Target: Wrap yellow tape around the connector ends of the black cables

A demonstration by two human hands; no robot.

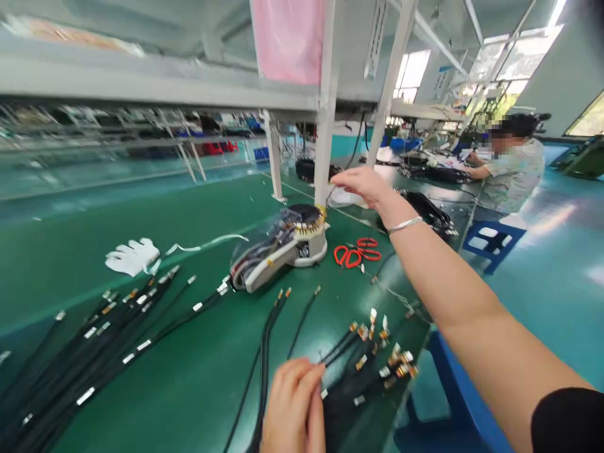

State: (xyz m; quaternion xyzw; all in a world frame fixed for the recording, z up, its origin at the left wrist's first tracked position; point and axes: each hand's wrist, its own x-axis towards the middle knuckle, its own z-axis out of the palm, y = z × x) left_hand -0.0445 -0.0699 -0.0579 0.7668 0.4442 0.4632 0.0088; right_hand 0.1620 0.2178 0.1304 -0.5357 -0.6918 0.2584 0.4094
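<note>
My left hand (295, 402) is low in the centre, its fingers closed at a black cable (338, 347) whose end points up and right. The palm side is hidden. Beside it, a bundle of black cables (346, 402) with metal and orange connector ends fans out to the right. My right hand (362, 185) is raised near the white post, its fingers pressed together and pointing left; whatever is between the fingertips is hidden. Below and left of it stands a round label or tape dispenser (309, 245) with a clear cover. Red-handled scissors (357, 253) lie right of the dispenser.
A white glove (133, 257) and a white strip (207, 244) lie at the left, above another cable bundle (113, 340). White posts (325, 126) carry a shelf (189, 88) overhead. Blue stools (438, 390) stand at the right. A person (514, 163) sits working farther back.
</note>
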